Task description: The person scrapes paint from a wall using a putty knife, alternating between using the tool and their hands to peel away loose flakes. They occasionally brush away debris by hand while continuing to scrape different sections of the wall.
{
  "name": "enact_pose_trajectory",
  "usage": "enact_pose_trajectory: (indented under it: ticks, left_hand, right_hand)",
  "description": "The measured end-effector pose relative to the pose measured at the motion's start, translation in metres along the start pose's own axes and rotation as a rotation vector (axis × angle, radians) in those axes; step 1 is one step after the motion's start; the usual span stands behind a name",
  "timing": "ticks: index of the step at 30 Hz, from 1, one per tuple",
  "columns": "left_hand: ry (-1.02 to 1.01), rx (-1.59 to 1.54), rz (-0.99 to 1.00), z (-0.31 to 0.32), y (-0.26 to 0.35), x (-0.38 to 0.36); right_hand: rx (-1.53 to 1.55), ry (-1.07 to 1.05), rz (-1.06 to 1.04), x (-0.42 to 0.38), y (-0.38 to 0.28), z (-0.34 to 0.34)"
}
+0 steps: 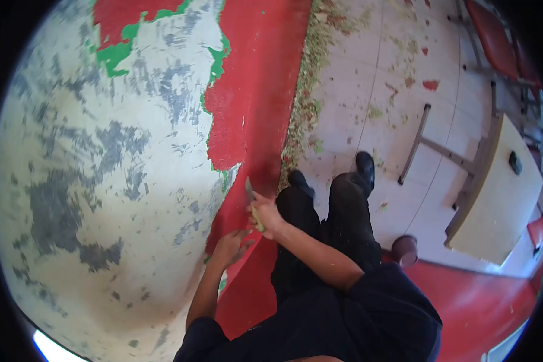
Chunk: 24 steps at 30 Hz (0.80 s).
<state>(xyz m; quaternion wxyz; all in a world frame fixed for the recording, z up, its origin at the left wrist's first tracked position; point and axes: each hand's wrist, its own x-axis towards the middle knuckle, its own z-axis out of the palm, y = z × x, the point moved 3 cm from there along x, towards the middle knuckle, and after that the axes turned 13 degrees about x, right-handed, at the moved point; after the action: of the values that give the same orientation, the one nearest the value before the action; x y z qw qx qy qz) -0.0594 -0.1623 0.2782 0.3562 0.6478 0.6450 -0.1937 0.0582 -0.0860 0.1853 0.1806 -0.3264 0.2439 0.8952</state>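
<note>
My right hand (266, 217) is wrapped round the yellow-green handle of a scraper (250, 188). Its short grey blade points up and away, close over the red paint of the wall (256, 78). Lower and to the left, my left hand (228, 248) has its fingers stretched out beside the wall's red band, holding nothing. Left of the red paint, a broad patch of the wall (157, 175) shows bare white with grey spots. Ragged green edges (218, 60) border the remaining red.
Paint flakes (301, 108) lie along the wall's foot and scattered over the tiled floor (350, 84). At right stand a pale table (495, 199) with a small black object (515, 163) on it, and red chairs (492, 36). A brown pot (404, 250) sits near my legs.
</note>
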Motion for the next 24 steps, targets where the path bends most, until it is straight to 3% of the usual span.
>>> enact_pose_trajectory:
  ticks: [4, 6, 10, 13, 19, 22, 24]
  left_hand:
    - [-0.009, 0.052, 0.025, -0.037, -0.012, -0.024]
    - [-0.014, 0.012, 0.016, -0.037, -0.036, -0.033]
    - [-0.067, -0.008, 0.087, -0.036, -0.024, -0.025]
    - [-0.118, 0.008, 0.016, -0.026, -0.038, -0.025]
    - [-0.123, 0.014, -0.007, -0.025, -0.036, -0.021]
    - [-0.120, -0.025, -0.029, -0.028, -0.033, -0.019]
    - [-0.126, -0.038, -0.032, -0.028, -0.036, -0.017]
  right_hand:
    - [0.007, 0.108, -0.175, 0.053, 0.040, 0.030]
    - [-0.142, 0.171, -0.269, 0.067, 0.047, 0.026]
    - [-0.529, 0.190, -0.412, 0.057, 0.039, 0.022]
    - [-0.443, 0.263, -0.396, 0.059, 0.010, 0.034]
    - [-0.665, 0.228, -0.929, 0.084, 0.040, 0.026]
    - [-0.356, 0.235, -0.359, 0.081, -0.002, 0.027]
    - [-0.258, 0.133, -0.314, 0.067, 0.009, 0.025]
